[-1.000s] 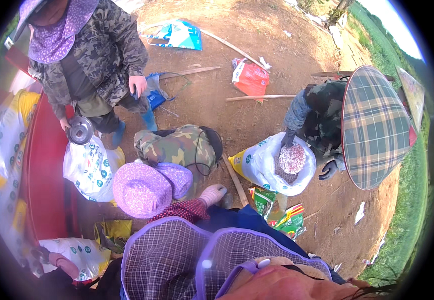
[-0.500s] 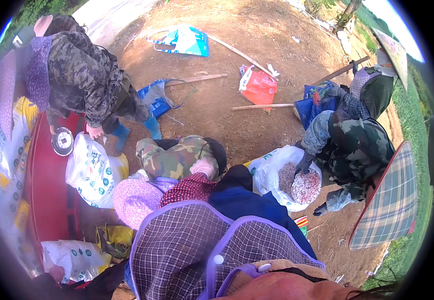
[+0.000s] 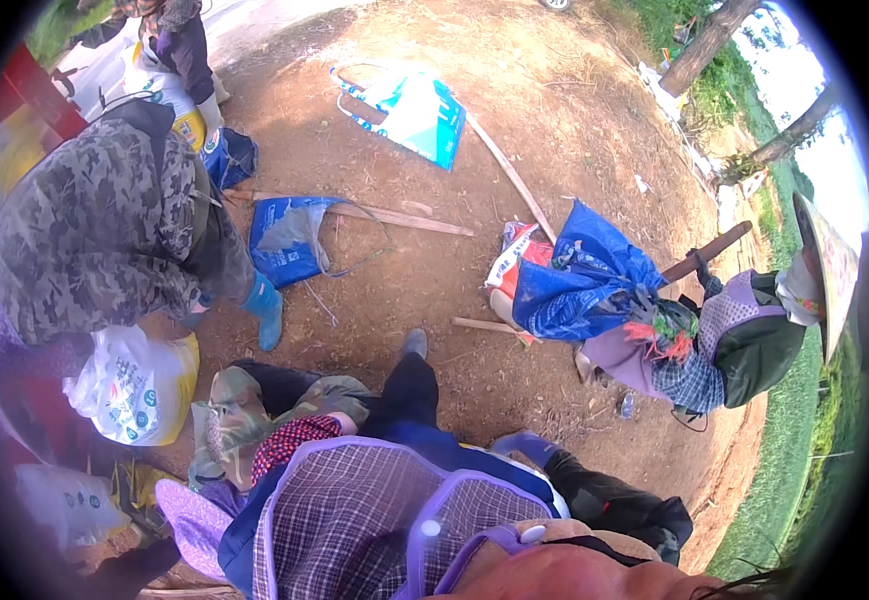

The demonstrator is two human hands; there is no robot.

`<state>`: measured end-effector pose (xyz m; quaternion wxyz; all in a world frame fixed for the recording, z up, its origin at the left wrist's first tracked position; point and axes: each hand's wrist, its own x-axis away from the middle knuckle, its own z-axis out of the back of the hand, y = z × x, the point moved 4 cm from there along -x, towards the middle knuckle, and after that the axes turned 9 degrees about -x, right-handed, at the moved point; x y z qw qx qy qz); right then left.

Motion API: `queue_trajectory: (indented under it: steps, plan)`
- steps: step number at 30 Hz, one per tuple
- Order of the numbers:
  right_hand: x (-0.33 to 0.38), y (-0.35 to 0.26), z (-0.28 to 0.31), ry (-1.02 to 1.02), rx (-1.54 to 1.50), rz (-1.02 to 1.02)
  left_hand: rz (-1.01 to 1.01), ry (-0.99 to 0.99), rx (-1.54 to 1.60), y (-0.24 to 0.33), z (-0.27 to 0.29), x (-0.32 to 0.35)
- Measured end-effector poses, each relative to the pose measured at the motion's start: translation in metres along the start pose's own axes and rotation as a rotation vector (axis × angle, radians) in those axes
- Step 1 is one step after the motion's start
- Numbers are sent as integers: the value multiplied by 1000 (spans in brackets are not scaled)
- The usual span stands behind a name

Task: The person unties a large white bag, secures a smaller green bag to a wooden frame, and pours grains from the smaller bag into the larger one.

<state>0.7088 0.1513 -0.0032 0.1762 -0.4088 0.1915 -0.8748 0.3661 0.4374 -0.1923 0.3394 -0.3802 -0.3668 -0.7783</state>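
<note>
Neither my left hand nor my right hand shows; the plaid, purple-edged cloth over my chest fills the lower middle. A dark trouser leg ends in a grey shoe on the dirt beyond it. Close on my left is a person in a red dotted sleeve with a purple hat. A white and yellow sack stands farther left, beside a person in a grey camouflage jacket. At the right, a person in a wide pale hat is by a raised blue bag.
On the dirt lie a light-blue bag, a blue bag with a strap, a red and white bag and a long wooden pole. A purple boot is near my right. Another person stands far left with a white sack.
The view has shifted. The open sack of pinkish granules and the person reaching into it have left the picture. At the right, the blue bag is spread wider and higher.
</note>
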Motion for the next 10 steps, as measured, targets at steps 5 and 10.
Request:
queue_trajectory:
  steps: [5,10]
  plan:
    - [-42,41,42,-15,54,-317,162,100,235,83,173,-24]
    - [-126,1,113,153,116,-269,-44,164,245,119,323,11]
